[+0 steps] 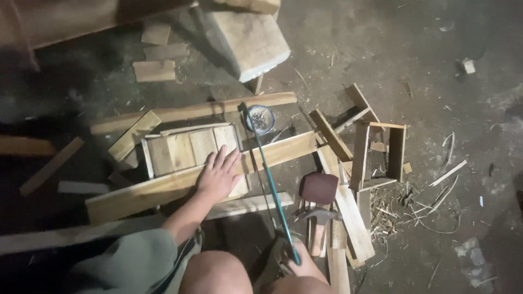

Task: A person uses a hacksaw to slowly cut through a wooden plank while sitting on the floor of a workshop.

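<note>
My left hand lies flat with fingers spread on a long wooden plank that crosses a small slatted wooden panel. My right hand is closed around the handle of a thin green-framed saw. The saw's blade runs up and left across the plank, just right of my left hand. My bare knee shows at the bottom edge.
A small blue cup of nails stands behind the plank. A hammer and a dark red block lie to the right among wood offcuts. An open wooden frame sits further right. Thick boards lie at the back on the dirty concrete floor.
</note>
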